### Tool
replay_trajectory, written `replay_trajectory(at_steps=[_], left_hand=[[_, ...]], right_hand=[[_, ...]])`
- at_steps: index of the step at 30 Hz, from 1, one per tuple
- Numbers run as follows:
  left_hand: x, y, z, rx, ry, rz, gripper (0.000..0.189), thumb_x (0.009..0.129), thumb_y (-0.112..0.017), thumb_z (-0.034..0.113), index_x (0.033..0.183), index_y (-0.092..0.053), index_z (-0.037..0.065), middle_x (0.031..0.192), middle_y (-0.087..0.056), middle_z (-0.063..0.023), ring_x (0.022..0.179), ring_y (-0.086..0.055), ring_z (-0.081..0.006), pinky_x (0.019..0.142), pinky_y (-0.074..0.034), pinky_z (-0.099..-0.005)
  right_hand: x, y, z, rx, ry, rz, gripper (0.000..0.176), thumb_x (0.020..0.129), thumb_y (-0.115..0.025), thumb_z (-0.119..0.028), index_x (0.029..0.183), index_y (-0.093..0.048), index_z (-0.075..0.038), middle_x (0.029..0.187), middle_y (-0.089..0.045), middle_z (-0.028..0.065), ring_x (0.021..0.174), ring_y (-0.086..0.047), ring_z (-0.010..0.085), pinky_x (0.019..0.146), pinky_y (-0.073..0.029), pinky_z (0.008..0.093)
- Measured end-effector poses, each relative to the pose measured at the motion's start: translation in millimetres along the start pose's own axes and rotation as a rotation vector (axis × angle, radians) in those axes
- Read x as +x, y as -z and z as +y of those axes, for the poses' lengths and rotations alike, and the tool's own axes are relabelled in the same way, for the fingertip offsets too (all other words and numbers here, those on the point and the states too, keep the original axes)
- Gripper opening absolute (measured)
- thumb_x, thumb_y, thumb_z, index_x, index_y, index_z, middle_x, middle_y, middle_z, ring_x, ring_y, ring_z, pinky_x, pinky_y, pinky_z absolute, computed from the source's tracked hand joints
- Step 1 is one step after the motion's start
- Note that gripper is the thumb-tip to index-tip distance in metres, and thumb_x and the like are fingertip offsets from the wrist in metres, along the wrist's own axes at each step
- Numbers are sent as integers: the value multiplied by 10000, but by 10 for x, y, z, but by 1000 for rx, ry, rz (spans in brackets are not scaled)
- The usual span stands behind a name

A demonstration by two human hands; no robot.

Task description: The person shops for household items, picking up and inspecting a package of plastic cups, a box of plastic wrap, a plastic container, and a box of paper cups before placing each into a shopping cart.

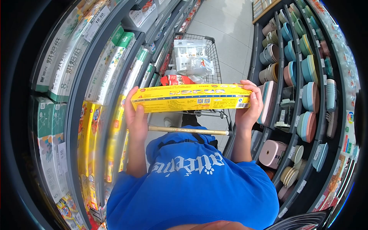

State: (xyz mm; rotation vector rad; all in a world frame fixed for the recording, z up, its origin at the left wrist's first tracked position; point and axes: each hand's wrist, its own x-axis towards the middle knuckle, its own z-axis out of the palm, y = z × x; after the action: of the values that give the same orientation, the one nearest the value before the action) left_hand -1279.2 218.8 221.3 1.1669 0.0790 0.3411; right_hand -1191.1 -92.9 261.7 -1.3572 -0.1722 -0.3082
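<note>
A long yellow box (191, 97) with printed text, a barcode and a dark blue stripe is held level in front of the blue shirt. My left hand (135, 111) grips its left end, with the thumb on the near side. Around the right end, beside the barcode, my right hand (251, 102) is closed. Just below the box runs the pale handle (188, 130) of a shopping cart, which neither hand touches.
Beyond the box, the cart basket (217, 61) holds plastic-wrapped goods (191, 57) and a red package (177, 79). Shelves with yellow boxes (91, 130) and white-green boxes (105, 69) line the left. On the right, shelves carry bowls (309, 97) and a pink container (272, 153).
</note>
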Motion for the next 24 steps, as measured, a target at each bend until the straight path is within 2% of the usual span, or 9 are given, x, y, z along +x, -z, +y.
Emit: replay_trajectory(at_steps=[5,8,10,11,13,16,17,22,24], left_hand=[[-9,-70,35,-82,20,25,507,1052,-498,165,1516,-340,34,1418,-473,-99,1288,-473,-182,1104,-369,-359],[-4,-78,33,-73,36,36,516,1052,-494,159,1525,-330,33,1444,-457,-106,1309,-459,-180,1110,-362,-357],[11,-97,27,-56,59,72,529,1048,-495,147,1535,-321,33,1480,-431,-115,1337,-436,-174,1115,-355,-351],[45,-42,-17,78,96,77,556,1055,-496,187,1552,-285,52,1401,-487,-131,1237,-512,-184,1038,-420,-347],[149,104,-154,345,169,84,617,1067,-500,266,1585,-213,92,1243,-599,-163,1037,-665,-204,884,-551,-340],[272,98,-209,618,527,100,699,1030,-545,215,1577,-167,0,1284,-633,-162,1037,-663,-199,957,-489,-349],[236,212,-395,620,457,44,779,1023,-571,271,1584,-102,2,1108,-704,-159,865,-702,-230,876,-525,-366],[-41,669,-1171,790,447,-26,696,993,-619,334,1523,-328,-12,1079,-695,-183,993,-684,-287,897,-513,-387],[-199,752,-1374,1176,432,-87,645,960,-652,342,1465,-428,9,1146,-669,-186,1119,-627,-321,975,-463,-444]], right_hand=[[-5,-6,-14,4,-16,-11,327,985,-452,-252,1073,-595,28,1226,-588,210,1069,-667,314,971,-506,407],[-4,20,1,63,-11,-17,267,971,-488,-165,1099,-615,32,1223,-595,192,1060,-670,277,969,-507,390],[51,22,17,-228,67,-100,290,967,-527,-180,1153,-603,30,1216,-603,183,1067,-667,262,979,-497,398],[74,28,17,-374,106,-141,308,965,-547,-187,1180,-597,29,1212,-606,178,1071,-665,255,985,-492,403],[106,100,57,-359,-265,-287,377,1003,-578,-217,1291,-540,23,1213,-611,168,1054,-661,226,903,-565,380],[157,313,654,-78,-742,-325,335,1020,-573,-177,1291,-531,15,1161,-632,167,1016,-687,238,780,-638,335],[119,431,941,36,-836,-304,321,1024,-569,-160,1290,-527,15,1138,-639,168,999,-699,245,730,-659,315],[-211,750,1778,311,-1064,-45,398,1023,-573,-176,1354,-445,4,1196,-622,179,1029,-690,296,748,-658,409],[-339,743,2059,442,-1101,1,419,1019,-578,-169,1373,-422,-8,1239,-600,186,1074,-672,306,792,-647,441]])
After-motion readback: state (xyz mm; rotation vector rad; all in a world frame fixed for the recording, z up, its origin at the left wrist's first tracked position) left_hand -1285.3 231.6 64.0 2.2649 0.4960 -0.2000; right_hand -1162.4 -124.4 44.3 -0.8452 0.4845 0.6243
